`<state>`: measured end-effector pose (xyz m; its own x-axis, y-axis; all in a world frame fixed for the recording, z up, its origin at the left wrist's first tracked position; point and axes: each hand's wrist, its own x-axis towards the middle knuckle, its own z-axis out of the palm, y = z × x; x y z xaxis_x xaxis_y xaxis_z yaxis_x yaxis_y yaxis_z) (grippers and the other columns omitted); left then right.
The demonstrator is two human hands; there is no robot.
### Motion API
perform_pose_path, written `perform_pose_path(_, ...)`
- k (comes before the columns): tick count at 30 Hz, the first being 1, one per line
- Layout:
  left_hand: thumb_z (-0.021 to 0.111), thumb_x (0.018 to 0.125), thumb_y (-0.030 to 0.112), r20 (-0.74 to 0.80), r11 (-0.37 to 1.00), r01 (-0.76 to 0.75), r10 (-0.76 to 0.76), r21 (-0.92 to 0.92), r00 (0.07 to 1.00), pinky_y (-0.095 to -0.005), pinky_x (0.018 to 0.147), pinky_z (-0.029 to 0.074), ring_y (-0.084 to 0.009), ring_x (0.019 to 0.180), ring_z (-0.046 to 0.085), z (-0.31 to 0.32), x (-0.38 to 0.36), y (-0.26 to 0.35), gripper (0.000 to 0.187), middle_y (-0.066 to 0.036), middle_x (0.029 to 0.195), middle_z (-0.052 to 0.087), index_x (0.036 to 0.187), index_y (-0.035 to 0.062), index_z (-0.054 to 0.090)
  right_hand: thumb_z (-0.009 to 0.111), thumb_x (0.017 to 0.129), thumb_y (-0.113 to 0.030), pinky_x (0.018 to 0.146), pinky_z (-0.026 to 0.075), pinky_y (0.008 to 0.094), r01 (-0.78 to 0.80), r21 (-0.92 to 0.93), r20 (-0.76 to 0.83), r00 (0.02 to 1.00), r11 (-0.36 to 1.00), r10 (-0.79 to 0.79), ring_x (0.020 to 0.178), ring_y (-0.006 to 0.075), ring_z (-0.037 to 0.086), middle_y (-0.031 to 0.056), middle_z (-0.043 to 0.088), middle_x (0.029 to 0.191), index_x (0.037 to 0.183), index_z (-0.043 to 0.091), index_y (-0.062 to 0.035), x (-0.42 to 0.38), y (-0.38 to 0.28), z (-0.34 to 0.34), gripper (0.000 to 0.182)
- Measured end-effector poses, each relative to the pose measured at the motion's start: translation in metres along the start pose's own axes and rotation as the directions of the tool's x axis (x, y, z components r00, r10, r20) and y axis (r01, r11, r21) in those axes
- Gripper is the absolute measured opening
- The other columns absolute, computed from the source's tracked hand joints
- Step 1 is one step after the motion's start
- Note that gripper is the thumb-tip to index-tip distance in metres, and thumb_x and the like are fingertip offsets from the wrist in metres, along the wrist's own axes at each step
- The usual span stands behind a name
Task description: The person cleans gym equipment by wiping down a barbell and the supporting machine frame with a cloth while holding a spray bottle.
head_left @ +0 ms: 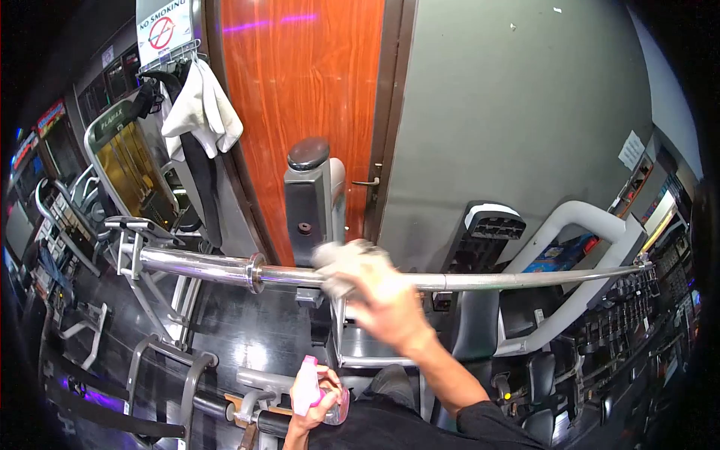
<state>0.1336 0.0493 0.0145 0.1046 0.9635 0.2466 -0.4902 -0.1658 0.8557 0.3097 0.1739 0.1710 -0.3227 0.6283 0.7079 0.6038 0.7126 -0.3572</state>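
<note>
A long chrome barbell (517, 280) runs across the view at waist height, with a thick sleeve and collar at its left end. My right hand (382, 300) is on the bar just right of the collar, closed on a greyish-white cloth (337, 262) that lies against the metal. Both hand and cloth are smeared by motion. Lower down, close to my body, my left hand (321, 401) is wrapped round a spray bottle (306, 386) with a pink and white head and a clear body.
Behind the bar stand a grey machine post (304, 202) and a wooden door (300, 82). White towels (201, 109) hang on a rack at left. A padded bench (476, 322) and a curved white frame (574, 270) are at right. Gym machines line the left side.
</note>
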Motion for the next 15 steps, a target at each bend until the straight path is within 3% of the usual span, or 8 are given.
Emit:
perform_pose_path(2, 0.061, 0.083, -0.001, 0.056, 0.991, 0.059, -0.066, 0.119, 0.996, -0.0395, 0.075, 0.050, -0.0216, 0.070, 0.060, -0.005, -0.002, 0.001, 0.055, -0.014, 0.100, 0.049, 0.130, 0.0096, 0.036, 0.066, 0.071, -0.008, 0.094, 0.047, 0.0436, 0.236, -0.109, 0.058, 0.971, 0.966, -0.231, 0.104, 0.0265, 0.058, 0.0074, 0.059, 0.110, 0.107, 0.063, -0.0152, -0.002, -0.008, 0.030, 0.037)
perform_pose_path(7, 0.061, 0.085, 0.003, 0.084, 0.997, 0.001, -0.008, 0.076, 0.996, -0.0402, 0.075, 0.050, -0.0208, 0.068, 0.060, -0.007, -0.005, 0.001, 0.055, -0.014, 0.100, 0.049, 0.132, 0.0097, 0.034, 0.063, 0.069, -0.008, 0.089, 0.052, 0.0347, 0.337, -0.135, 0.150, 0.936, 0.932, -0.317, 0.107, 0.0257, 0.057, 0.0066, 0.059, 0.112, 0.106, 0.066, -0.0160, -0.024, 0.024, -0.005, 0.038)
perform_pose_path(9, 0.061, 0.085, 0.004, 0.076, 0.997, 0.008, -0.014, 0.082, 0.997, -0.0404, 0.075, 0.050, -0.0207, 0.068, 0.060, -0.010, -0.006, -0.002, 0.054, -0.014, 0.100, 0.049, 0.132, 0.0096, 0.034, 0.064, 0.068, -0.008, 0.091, 0.052, 0.0362, 0.248, -0.203, 0.118, 0.966, 0.947, -0.228, 0.108, 0.0268, 0.059, 0.0061, 0.061, 0.109, 0.100, 0.068, -0.0176, -0.042, 0.033, -0.034, 0.034)
perform_pose_path(11, 0.061, 0.085, 0.005, 0.061, 0.994, 0.024, -0.030, 0.104, 0.998, -0.0407, 0.076, 0.050, -0.0203, 0.068, 0.060, -0.014, -0.006, -0.004, 0.053, -0.013, 0.100, 0.049, 0.131, 0.0096, 0.035, 0.065, 0.067, -0.003, 0.090, 0.052, 0.0394, 0.084, -0.338, -0.023, 0.995, 0.937, -0.097, 0.105, 0.0287, 0.060, 0.0080, 0.062, 0.108, 0.092, 0.070, -0.0158, -0.066, 0.043, -0.059, 0.028)
perform_pose_path(14, 0.061, 0.085, 0.005, 0.066, 0.997, 0.035, -0.040, 0.073, 0.997, -0.0405, 0.076, 0.050, -0.0202, 0.068, 0.059, -0.013, -0.003, 0.000, 0.053, -0.013, 0.100, 0.048, 0.131, 0.0100, 0.035, 0.060, 0.066, 0.011, 0.096, 0.046, 0.0463, -0.203, -0.447, -0.261, 0.961, 0.871, 0.090, 0.105, 0.0376, 0.057, 0.0163, 0.059, 0.107, 0.103, 0.064, -0.0112, -0.097, 0.055, -0.092, 0.043)
perform_pose_path(15, 0.061, 0.085, 0.006, 0.072, 0.997, 0.034, -0.039, 0.071, 0.997, -0.0402, 0.075, 0.051, -0.0202, 0.068, 0.059, -0.012, -0.002, 0.002, 0.053, -0.012, 0.101, 0.048, 0.131, 0.0104, 0.035, 0.055, 0.063, 0.014, 0.096, 0.045, 0.0459, -0.322, -0.422, -0.384, 0.910, 0.848, 0.154, 0.108, 0.0379, 0.055, 0.0175, 0.057, 0.110, 0.104, 0.064, -0.0096, -0.102, 0.054, -0.090, 0.048)
